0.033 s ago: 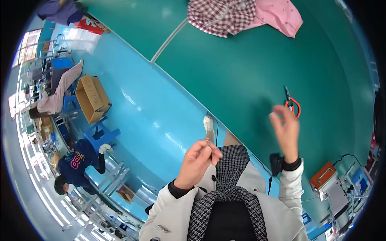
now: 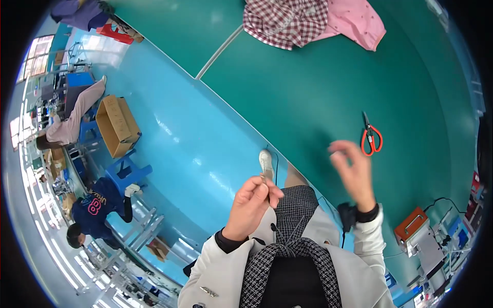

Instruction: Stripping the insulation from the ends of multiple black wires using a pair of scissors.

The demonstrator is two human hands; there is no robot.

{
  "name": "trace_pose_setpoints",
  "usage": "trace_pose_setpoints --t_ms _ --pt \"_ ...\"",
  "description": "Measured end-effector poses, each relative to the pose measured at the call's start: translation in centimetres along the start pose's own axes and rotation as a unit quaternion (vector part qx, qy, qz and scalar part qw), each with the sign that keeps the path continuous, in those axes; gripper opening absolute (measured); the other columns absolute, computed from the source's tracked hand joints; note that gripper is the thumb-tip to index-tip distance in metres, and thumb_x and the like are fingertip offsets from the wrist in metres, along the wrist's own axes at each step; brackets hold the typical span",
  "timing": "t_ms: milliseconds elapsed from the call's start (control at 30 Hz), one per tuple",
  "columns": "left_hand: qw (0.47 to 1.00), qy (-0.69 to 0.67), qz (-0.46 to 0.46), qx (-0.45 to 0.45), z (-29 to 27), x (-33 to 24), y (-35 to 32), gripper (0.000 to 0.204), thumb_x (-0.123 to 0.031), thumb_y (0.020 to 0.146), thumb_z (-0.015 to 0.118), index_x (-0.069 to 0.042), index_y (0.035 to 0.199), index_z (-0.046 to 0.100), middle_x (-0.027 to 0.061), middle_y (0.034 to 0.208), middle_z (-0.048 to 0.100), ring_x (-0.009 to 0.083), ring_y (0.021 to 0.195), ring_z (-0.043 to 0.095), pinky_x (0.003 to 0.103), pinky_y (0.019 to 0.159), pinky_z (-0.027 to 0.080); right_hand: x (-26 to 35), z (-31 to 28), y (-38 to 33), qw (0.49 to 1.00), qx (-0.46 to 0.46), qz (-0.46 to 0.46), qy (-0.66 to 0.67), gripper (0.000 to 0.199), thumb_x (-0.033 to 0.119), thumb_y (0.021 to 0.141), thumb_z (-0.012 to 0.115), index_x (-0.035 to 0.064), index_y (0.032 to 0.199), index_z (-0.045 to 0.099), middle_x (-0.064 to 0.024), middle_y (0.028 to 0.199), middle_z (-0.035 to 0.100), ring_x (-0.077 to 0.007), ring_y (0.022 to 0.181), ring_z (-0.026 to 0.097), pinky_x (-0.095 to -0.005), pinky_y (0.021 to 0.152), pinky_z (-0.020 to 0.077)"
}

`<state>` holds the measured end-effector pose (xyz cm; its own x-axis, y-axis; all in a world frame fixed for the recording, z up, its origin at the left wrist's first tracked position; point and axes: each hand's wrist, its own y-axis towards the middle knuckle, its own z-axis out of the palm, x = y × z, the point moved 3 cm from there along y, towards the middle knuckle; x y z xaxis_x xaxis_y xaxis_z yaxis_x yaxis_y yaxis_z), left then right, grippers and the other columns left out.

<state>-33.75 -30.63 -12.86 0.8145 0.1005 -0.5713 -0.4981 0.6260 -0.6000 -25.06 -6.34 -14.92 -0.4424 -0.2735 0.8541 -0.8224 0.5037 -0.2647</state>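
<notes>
My left hand point(image 2: 249, 208) is closed in a pinch in front of my lap. A tiny, thin thing shows at its fingertips, too small to name. Over the near edge of the green table point(image 2: 287, 97), my right hand point(image 2: 355, 172) is raised, its fingers curved and slightly blurred. Thumb and forefinger are apart there, and I see nothing between them. Just beyond the right hand lie scissors point(image 2: 371, 136) with red handles, flat on the table, blades pointing away.
A checked cloth point(image 2: 287, 20) and a pink cloth point(image 2: 357, 23) lie at the far side. On the right stands an orange box with a handle point(image 2: 411, 224). A cardboard box point(image 2: 118, 126), a blue stool point(image 2: 128, 172) and seated people point(image 2: 100, 205) are to the left.
My right hand has moved left and slightly nearer, uncovering the scissors' handles. The left hand keeps its pinch and has hardly moved.
</notes>
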Motion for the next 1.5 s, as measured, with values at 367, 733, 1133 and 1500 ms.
trace_pose_setpoints --t_ms 367,733,1133,1500 --pt "0.984 -0.082 0.154 0.027 -2.8 -5.0 -6.6 0.028 -0.016 0.100 0.045 -0.001 0.123 0.048 0.0143 0.117 0.061 0.0201 0.105 0.058 0.036 0.092 0.047 11.4 14.3 -8.3 0.955 0.229 0.014 0.189 0.015 0.012 0.094 0.055 -0.0002 0.100 0.060 -0.0020 0.067 0.058 -0.0087 0.060 0.054 -0.0247 0.056 0.0439" --pt "0.979 0.024 0.201 0.011 -8.1 -6.9 -11.7 0.026 -0.012 0.099 0.045 0.002 0.119 0.053 0.0153 0.108 0.066 0.0209 0.105 0.061 0.034 0.093 0.046 15.4 17.7 -11.2 0.935 0.292 -0.003 0.201 0.022 0.014 0.099 0.047 -0.0020 0.090 0.060 0.0013 0.065 0.050 -0.0061 0.059 0.046 -0.0212 0.053 0.0378" --pt "0.964 0.005 0.267 0.002 -9.5 -8.3 -14.5 0.029 -0.013 0.099 0.044 0.001 0.122 0.054 0.0172 0.108 0.065 0.0214 0.106 0.060 0.034 0.088 0.047 17.6 19.5 -12.8 0.876 0.336 0.092 0.333 0.027 0.022 0.100 0.045 0.0018 0.086 0.056 0.0017 0.061 0.043 -0.0065 0.052 0.035 -0.0221 0.048 0.0286" --pt "0.969 -0.019 0.244 0.037 -11.4 -7.7 -14.3 0.025 -0.013 0.098 0.048 -0.001 0.118 0.058 0.0168 0.106 0.065 0.0169 0.088 0.061 0.031 0.080 0.050 17.6 20.3 -13.2 0.798 0.398 0.169 0.420 0.030 0.024 0.101 0.041 0.0035 0.083 0.053 0.0010 0.060 0.040 -0.0082 0.051 0.032 -0.0237 0.048 0.0271"
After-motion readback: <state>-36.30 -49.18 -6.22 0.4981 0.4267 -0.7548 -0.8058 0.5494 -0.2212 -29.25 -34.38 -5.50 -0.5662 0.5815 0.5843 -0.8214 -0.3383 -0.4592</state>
